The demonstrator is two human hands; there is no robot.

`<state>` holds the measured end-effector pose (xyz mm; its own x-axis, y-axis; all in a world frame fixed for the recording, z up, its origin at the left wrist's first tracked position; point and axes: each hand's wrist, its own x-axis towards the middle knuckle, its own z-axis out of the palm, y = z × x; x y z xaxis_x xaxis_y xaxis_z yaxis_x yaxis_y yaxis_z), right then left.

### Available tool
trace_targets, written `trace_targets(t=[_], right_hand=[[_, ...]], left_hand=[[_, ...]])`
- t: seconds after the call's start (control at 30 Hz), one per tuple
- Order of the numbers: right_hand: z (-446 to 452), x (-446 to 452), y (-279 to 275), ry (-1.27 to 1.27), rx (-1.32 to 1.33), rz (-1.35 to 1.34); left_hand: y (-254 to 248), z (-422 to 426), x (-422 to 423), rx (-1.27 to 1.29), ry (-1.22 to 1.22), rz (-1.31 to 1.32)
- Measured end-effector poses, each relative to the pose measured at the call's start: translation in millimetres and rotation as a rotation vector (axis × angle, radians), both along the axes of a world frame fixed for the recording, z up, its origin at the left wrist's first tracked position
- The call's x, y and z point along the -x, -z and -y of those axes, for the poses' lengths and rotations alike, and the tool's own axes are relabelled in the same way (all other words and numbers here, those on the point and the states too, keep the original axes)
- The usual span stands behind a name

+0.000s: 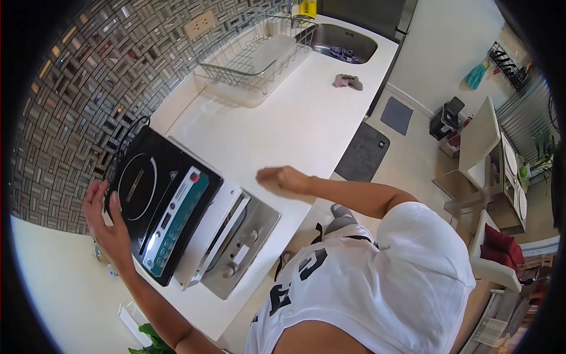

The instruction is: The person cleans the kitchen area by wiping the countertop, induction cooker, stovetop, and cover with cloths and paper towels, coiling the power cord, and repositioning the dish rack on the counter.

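My left hand point(107, 221) is at the left end of a black induction cooker point(137, 183), fingers spread and thumb over its edge. Whether it touches the cooker I cannot tell. The cooker has a round ring on top and a teal control panel point(177, 221) with a red button. It rests on a white stand point(215, 230) above a steel gas stove point(250, 236), whose knobs show at the front. Over the counter, right of the cooker, hovers my right hand point(284, 179); its fingers point left and are blurred, and no object shows in it.
A wire dish rack point(259, 74) stands on the white counter point(283, 127) against the tiled wall. Beyond are a sink point(371, 50) with a cloth in it and a crumpled rag point(348, 82). Floor mats point(361, 152), a bin point(446, 118) and chairs point(479, 138) lie to the right.
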<state>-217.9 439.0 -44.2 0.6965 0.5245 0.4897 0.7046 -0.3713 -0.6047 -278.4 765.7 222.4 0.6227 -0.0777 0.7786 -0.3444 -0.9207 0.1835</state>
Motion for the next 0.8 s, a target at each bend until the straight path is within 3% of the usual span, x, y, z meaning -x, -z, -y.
trace_targets(t=[0.13,0.17,0.23,0.3,0.33,0.4,0.47,0.53,0.6,0.67,0.77,0.8], right_hand=[[72.0,-48.2,-2.1,0.042,0.057,0.097],[91.1,-79.3,6.4,0.109,-0.082,-0.042],[140.5,-153.1,11.2,0.125,0.156,0.321],[179.8,-220.5,10.8,0.330,0.496,0.452],[203.6,-254.9,15.7,0.282,0.355,0.394],[239.3,-289.8,7.8,0.406,0.266,0.187],[267.8,-324.2,20.8,0.463,-0.141,-0.203],[303.2,-321.8,1.7,0.496,0.330,0.126],[327.7,-322.2,-7.4,0.570,0.341,0.071],[356.0,-340.4,-1.5,0.568,0.301,0.021],[400.5,-342.2,-24.6,0.648,0.247,0.074],[404.7,-344.7,-29.0,0.672,0.195,0.055]], left_hand=[[-6.6,93.5,8.7,-0.057,0.072,-0.036],[-8.0,119.2,8.6,-0.061,0.110,-0.071],[-8.2,176.3,4.4,-0.029,0.154,-0.143],[3.1,222.6,-15.6,0.026,0.228,-0.170],[10.3,246.1,-28.1,0.053,0.247,-0.200],[34.9,293.9,-57.3,0.326,0.319,-0.374],[69.3,334.4,-95.3,0.704,0.445,-0.633],[108.3,363.9,-141.3,1.323,0.661,-0.871],[142.7,387.6,-185.4,1.825,0.652,-0.971],[179.7,399.0,-230.6,2.130,0.678,-0.932],[214.2,418.8,-263.4,1.945,0.774,-0.697],[217.8,422.3,-275.4,2.133,0.646,-0.642]])
